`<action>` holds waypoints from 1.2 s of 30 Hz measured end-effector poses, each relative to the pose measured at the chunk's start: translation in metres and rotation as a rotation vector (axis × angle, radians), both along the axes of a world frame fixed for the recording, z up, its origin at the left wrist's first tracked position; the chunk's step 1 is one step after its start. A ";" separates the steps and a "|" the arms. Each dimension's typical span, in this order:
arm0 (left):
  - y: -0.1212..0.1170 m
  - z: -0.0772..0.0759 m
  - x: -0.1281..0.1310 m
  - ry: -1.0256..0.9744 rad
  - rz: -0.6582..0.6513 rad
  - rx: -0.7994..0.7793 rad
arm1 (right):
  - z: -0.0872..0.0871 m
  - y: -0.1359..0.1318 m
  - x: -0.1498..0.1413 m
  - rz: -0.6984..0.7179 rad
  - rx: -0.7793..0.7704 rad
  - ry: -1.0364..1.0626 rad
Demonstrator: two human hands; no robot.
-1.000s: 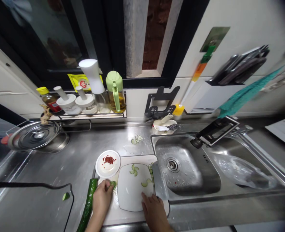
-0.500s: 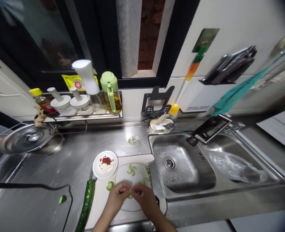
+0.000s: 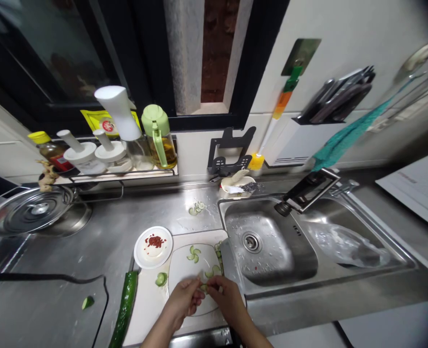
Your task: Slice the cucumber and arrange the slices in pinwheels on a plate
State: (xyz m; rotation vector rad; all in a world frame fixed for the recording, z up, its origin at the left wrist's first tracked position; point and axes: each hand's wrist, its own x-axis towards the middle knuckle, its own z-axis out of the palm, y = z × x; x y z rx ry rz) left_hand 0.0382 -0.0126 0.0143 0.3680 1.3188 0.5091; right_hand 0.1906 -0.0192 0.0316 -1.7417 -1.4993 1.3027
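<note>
My left hand (image 3: 184, 298) and my right hand (image 3: 228, 297) meet over the near part of a white square plate (image 3: 179, 265). Pinched between their fingertips is a small pale-green cucumber slice (image 3: 203, 287), partly hidden by the fingers. Thin cucumber slices (image 3: 194, 253) form a pinwheel on the plate's far side, and more curved slices (image 3: 213, 271) lie at its right. The plate rests on a cutting board (image 3: 146, 309). Left of the plate sits a cut cucumber chunk (image 3: 161, 279). A wide metal blade (image 3: 233, 263) lies along the board's right side, beside more cut pieces.
A long green cucumber (image 3: 125, 309) lies at the board's left edge. Behind it stands a round white plate (image 3: 140, 251) with small red pieces. A cucumber end (image 3: 87, 303) is on the counter. The sink (image 3: 272, 241) lies right; a condiment shelf (image 3: 126, 177) hangs at the back left.
Both hands have shifted slightly right over the plate, and the left hand has turned so its curled fingers show. The whole view has drifted a little left.
</note>
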 end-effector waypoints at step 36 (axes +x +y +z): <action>0.040 -0.016 0.032 0.719 -0.497 0.679 | -0.018 0.006 0.006 0.017 0.001 -0.603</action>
